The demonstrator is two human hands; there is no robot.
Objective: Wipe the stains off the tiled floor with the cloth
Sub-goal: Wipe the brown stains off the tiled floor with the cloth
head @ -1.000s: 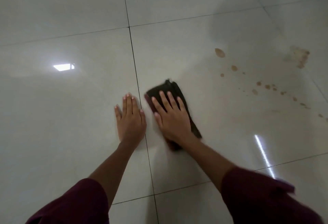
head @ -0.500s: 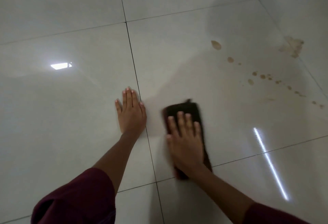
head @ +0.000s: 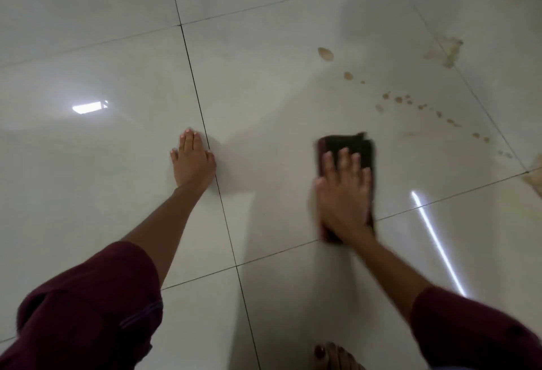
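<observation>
- Right hand point(head: 344, 193) lies flat, fingers spread, pressing the dark folded cloth point(head: 349, 146) onto the tiled floor point(head: 264, 82); nothing is gripped.
- Left hand point(head: 192, 161) rests open on the floor, palm down beside a grout line point(head: 202, 123), apparently bracing the body.
- Brown stains point(head: 399, 99) trail ahead and to the right of the cloth, apart from it, with a larger smear point(head: 445, 49) beyond.
- Recommended: keep even palm pressure and push the cloth through the nearest spots in overlapping strokes.
</observation>
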